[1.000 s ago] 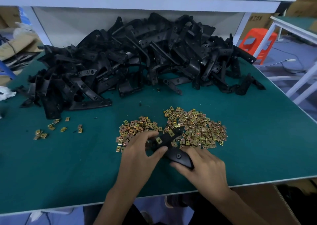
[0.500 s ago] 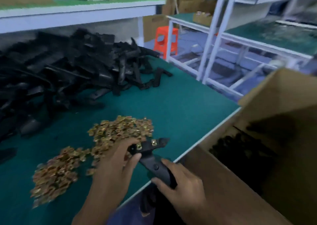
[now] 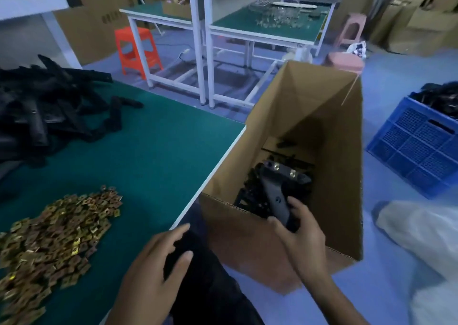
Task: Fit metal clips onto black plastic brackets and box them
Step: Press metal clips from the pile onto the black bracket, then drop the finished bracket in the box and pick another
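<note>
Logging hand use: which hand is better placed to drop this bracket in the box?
Right: right hand grips the bracket over the cardboard box; left hand is empty beside the table.

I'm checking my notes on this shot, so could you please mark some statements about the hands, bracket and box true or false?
1. The right hand holds a bracket over the box. True.
2. The left hand holds a clip. False: it is empty, open.
3. The box is empty. False: brackets lie inside.
4. The clips lie heaped on the table. True.
</note>
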Action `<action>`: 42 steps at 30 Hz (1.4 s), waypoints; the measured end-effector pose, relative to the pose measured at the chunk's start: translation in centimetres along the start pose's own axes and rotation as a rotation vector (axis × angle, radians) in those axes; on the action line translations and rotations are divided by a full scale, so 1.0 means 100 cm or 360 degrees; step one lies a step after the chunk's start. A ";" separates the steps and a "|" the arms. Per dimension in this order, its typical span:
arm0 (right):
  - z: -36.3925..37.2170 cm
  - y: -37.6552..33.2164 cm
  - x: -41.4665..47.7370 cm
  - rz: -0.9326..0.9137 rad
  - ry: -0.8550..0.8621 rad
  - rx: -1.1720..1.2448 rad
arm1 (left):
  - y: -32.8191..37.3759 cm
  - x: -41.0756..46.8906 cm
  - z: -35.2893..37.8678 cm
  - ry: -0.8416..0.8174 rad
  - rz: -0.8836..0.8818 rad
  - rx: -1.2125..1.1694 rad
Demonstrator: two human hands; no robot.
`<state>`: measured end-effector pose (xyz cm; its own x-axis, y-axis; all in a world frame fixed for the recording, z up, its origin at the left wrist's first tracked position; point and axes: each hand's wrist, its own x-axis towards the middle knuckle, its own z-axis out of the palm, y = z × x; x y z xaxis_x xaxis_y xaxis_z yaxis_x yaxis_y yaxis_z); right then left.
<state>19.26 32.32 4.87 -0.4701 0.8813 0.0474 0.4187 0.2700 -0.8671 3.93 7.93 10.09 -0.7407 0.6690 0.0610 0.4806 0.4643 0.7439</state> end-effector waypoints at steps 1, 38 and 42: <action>-0.006 0.001 0.016 0.0084 -0.0033 0.0019 | -0.003 -0.002 -0.001 -0.0003 -0.0033 0.0019; 0.229 -0.152 -0.102 -0.1437 -0.1033 -0.0003 | -0.242 -0.054 -0.260 0.1111 -0.1130 0.1262; 0.228 -0.157 -0.103 -0.1463 -0.0990 0.0028 | -0.252 -0.042 -0.271 0.0930 -0.1095 0.1668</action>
<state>-0.20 10.15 6.67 -0.9061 -0.0013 0.4231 -0.2983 0.7111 -0.6367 -17.81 -22.33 9.10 -0.9326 -0.0873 0.3501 -0.1261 0.9880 -0.0894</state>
